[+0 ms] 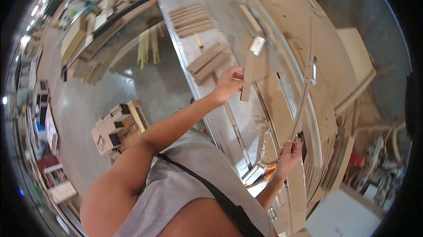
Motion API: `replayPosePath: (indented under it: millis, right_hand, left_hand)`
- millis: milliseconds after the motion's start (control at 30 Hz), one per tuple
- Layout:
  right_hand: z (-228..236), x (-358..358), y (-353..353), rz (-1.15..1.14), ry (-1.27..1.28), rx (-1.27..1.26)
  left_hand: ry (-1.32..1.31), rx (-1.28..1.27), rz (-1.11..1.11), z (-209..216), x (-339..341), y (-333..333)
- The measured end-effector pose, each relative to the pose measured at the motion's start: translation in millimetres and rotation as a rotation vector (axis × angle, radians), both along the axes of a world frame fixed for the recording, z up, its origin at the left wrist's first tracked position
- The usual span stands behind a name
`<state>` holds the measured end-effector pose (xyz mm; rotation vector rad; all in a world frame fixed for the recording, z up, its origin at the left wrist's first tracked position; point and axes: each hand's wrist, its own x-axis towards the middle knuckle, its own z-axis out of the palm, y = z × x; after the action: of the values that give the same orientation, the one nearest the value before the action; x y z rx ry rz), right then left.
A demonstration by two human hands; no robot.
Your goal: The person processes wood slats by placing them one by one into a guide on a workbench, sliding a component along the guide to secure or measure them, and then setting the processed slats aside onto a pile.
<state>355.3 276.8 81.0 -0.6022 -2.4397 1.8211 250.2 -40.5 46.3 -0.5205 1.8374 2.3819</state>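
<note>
My left hand point(229, 85) is closed on the near part of a flat wooden block point(249, 72), above the grey metal machine table point(220, 124). A shiny metal piece point(257, 45) is at the block's far end. To the right and nearer my body, my right hand point(290, 154) pinches the near end of a long thin wooden strip point(303, 100), which reaches away from me. Left of my left hand lies a small stack of brown wooden blocks point(209, 63). Beyond it, several wooden slats point(190, 19) lie side by side.
A long metal rail point(288, 58) runs beside a broad wooden board surface point(326, 87). Near my right hand lie tools with orange parts point(266, 175). A wooden crate point(119, 129) stands on the floor at left. A hose point(357, 91) and clutter are at right.
</note>
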Motion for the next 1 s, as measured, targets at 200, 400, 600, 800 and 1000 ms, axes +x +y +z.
replayPosePath:
  millis: [200,400,600,800,1000]
  right_hand:
    - [8.8,71.6,52.9,-0.011,0.060,0.168]
    - [15.1,95.3,71.9,0.000,0.021,0.400]
    - [16.4,90.8,87.8,0.065,0.082,0.501]
    - [15.8,80.6,123.8,0.110,-0.103,0.597]
    - [13.9,76.1,132.1,0.093,-0.079,0.590]
  left_hand:
    - [-0.037,-0.178,0.032,-54.8,-62.7,67.3]
    - [0.029,-0.509,0.296,-102.0,-165.8,101.7]
    - [-0.169,-0.704,0.146,-66.7,-205.2,103.2]
    - [-0.075,-0.339,0.092,-83.9,-206.5,118.7]
    - [-0.051,-0.375,-0.010,-74.5,-203.2,143.3]
